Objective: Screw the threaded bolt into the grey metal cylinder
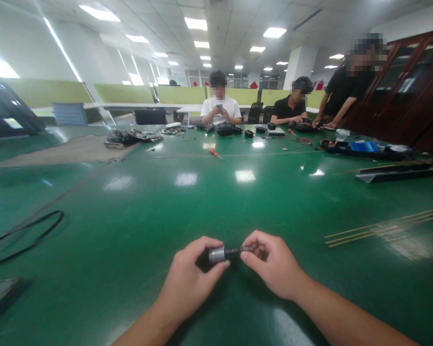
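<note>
Low in the middle of the head view, a short silver metal cylinder [216, 255] lies between the thumb and fingers of my left hand [191, 274]. From its right end sticks a thin dark shaft [233, 251], ridged like a drill bit or a screw. My right hand [274, 264] pinches the far end of that shaft between thumb and fingertips. The shaft runs nearly level from one hand to the other. Part of the cylinder's left end is hidden in my left hand. Both hands are just above the green tabletop [159, 202].
Thin brass-coloured rods [382, 227] lie at right, below a dark metal channel [400, 172]. A black strap [46, 233] curves in at left. An orange screwdriver [215, 154] lies farther off. Several people sit or stand across the table behind tools and dark parts.
</note>
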Demonstrator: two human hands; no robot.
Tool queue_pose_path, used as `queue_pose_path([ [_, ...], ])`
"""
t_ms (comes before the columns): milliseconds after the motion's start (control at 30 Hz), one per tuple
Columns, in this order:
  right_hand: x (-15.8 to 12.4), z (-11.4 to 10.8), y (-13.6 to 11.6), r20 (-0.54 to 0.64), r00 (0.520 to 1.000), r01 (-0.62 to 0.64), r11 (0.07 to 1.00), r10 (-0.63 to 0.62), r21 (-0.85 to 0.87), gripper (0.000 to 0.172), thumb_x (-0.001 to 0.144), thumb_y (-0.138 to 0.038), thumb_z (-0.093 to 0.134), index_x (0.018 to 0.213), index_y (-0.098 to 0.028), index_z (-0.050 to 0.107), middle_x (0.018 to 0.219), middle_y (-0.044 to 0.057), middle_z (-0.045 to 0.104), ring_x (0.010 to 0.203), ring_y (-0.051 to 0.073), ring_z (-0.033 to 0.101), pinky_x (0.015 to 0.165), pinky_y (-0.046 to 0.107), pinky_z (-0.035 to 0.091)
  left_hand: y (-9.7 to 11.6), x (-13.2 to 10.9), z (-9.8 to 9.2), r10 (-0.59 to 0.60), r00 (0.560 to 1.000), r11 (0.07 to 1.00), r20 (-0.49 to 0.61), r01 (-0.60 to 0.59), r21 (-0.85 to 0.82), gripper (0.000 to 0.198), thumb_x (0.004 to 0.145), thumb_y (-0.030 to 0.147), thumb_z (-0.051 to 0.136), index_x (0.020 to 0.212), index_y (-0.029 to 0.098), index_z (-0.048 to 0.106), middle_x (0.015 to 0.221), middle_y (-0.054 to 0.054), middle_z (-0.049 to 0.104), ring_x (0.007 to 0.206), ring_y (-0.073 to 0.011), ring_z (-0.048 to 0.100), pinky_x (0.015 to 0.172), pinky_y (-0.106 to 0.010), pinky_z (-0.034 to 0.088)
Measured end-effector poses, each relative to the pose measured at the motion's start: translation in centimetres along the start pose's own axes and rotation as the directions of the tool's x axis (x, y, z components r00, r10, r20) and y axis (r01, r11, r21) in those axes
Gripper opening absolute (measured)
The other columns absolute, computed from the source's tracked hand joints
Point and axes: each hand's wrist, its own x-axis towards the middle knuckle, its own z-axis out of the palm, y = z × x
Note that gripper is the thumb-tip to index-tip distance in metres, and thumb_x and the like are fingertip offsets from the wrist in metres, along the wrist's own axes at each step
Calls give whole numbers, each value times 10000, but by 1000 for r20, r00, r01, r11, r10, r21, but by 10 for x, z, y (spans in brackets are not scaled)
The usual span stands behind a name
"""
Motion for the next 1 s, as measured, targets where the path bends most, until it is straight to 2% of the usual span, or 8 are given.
queue_pose_path([
  [1000, 1, -2, 2, -5, 1000, 0, 1000, 0, 12, 70, 844, -242, 671, 867, -179, 651, 687, -26, 603, 613, 120, 536, 587, 235, 418, 6, 2, -4, -33, 999, 999, -19, 32, -24, 170, 786, 273, 740, 948, 236, 702, 903, -1, 744, 837, -208, 690, 768, -312, 502],
])
